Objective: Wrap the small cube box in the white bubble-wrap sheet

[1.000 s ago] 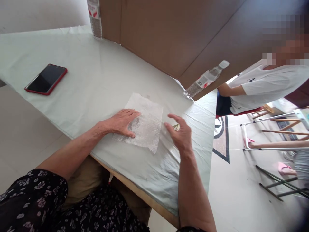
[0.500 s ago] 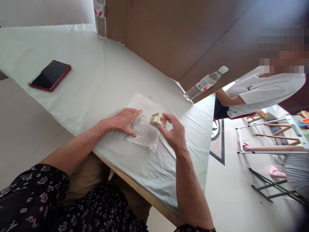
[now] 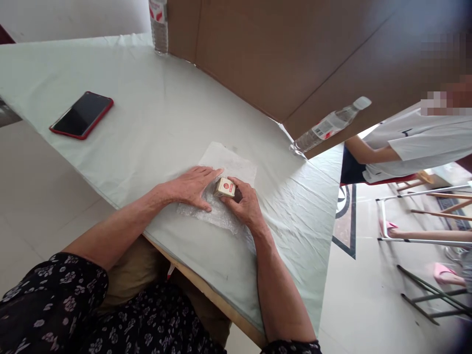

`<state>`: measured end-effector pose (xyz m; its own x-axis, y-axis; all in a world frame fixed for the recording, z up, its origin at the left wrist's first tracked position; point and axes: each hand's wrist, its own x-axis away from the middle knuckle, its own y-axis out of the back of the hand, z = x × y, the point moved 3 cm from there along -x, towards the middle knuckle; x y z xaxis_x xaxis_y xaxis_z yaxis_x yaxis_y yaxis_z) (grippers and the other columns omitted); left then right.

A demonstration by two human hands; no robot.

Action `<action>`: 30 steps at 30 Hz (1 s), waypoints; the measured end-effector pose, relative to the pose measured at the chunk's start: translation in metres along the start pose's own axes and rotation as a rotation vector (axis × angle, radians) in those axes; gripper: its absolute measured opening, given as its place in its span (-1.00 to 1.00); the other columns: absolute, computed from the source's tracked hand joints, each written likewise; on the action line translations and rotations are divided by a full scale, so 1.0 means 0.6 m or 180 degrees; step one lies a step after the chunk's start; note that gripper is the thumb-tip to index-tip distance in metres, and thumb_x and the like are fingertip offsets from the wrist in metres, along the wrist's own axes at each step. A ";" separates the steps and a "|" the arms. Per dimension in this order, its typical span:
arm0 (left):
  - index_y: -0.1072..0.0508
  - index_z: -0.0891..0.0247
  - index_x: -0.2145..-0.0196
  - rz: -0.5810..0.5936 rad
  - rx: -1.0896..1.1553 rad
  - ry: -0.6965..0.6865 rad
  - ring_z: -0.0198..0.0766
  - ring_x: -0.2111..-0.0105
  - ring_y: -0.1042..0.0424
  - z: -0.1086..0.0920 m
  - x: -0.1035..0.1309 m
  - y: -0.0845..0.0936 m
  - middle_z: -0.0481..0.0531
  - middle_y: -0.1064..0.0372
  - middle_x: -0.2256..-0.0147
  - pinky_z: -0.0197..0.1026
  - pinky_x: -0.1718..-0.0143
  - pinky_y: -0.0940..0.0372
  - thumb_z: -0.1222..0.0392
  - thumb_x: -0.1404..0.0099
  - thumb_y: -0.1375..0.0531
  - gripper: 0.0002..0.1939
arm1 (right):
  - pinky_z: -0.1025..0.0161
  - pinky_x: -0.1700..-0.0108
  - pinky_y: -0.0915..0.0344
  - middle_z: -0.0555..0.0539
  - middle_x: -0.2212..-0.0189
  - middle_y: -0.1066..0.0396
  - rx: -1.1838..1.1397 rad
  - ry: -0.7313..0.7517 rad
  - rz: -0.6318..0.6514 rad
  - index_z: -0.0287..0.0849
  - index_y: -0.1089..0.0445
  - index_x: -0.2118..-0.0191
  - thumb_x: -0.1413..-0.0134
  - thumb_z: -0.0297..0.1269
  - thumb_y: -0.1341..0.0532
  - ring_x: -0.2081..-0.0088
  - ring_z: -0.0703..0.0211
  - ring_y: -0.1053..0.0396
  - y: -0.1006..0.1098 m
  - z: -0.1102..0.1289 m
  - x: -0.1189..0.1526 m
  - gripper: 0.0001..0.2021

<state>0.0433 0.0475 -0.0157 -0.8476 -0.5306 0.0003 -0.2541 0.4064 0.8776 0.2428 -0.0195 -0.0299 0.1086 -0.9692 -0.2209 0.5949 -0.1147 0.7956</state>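
A sheet of bubble wrap [image 3: 230, 160] lies flat on the pale green tablecloth in front of me. My right hand [image 3: 246, 200] grips a small cream box [image 3: 225, 187] with a red round mark, thumb on its near side and fingers on its far side. The box is over the middle of the sheet; whether it rests on it I cannot tell. To its left, my left hand [image 3: 193, 188] lies on the sheet's left part with thumb and fingers spread, holding nothing.
A phone in a red case [image 3: 81, 115] lies at the left. Behind the sheet rises a brown cardboard panel [image 3: 258, 59], with one plastic bottle [image 3: 159, 29] at its left end and another bottle [image 3: 330, 126] at its right. A person in a white shirt [image 3: 424, 132] sits beyond, at right.
My right hand has carried the small box left and down over the bubble wrap, turning its red-marked face up. My left hand has stayed on the sheet. The view has shifted slightly.
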 end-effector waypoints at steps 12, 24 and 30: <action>0.01 0.30 -0.41 -0.0039 -0.0028 -0.0128 0.17 -0.38 -0.03 0.007 0.001 0.000 0.33 -0.09 -0.36 0.08 -0.36 0.04 -0.29 -0.12 -0.31 0.09 | -0.11 -0.10 -0.32 -0.23 -0.17 -0.42 0.0205 0.0098 -0.0242 -0.07 -0.24 -0.28 -0.17 -0.04 -0.29 -0.06 -0.12 -0.45 0.033 0.037 0.022 -0.41; -0.47 0.19 -0.06 -0.0926 0.0740 -0.0377 0.04 -0.22 -0.32 -0.006 -0.001 0.032 0.14 -0.44 -0.13 0.12 -0.29 -0.14 0.08 -0.21 -0.23 -0.55 | 0.01 -0.08 -0.27 -0.13 0.12 -0.61 0.1307 0.0913 -0.0283 -0.11 -0.46 0.16 -0.28 -0.47 -0.13 0.14 0.05 -0.52 0.022 0.111 0.114 -0.81; -0.53 0.18 0.12 -0.0762 0.1485 -0.0410 0.10 -0.27 -0.26 -0.012 0.009 0.048 0.20 -0.36 -0.21 0.17 -0.28 -0.15 -0.22 -0.22 -0.26 -0.55 | 0.03 0.00 -0.28 -0.11 0.16 -0.61 0.0658 0.0223 -0.0738 -0.07 -0.46 0.28 -0.29 -0.31 -0.16 0.09 0.02 -0.53 0.058 0.091 0.047 -0.86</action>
<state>0.0348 0.0512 0.0131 -0.7834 -0.5653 -0.2582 -0.6023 0.5880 0.5399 0.2232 -0.0628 0.0225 0.0479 -0.8955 -0.4425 0.4366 -0.3797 0.8156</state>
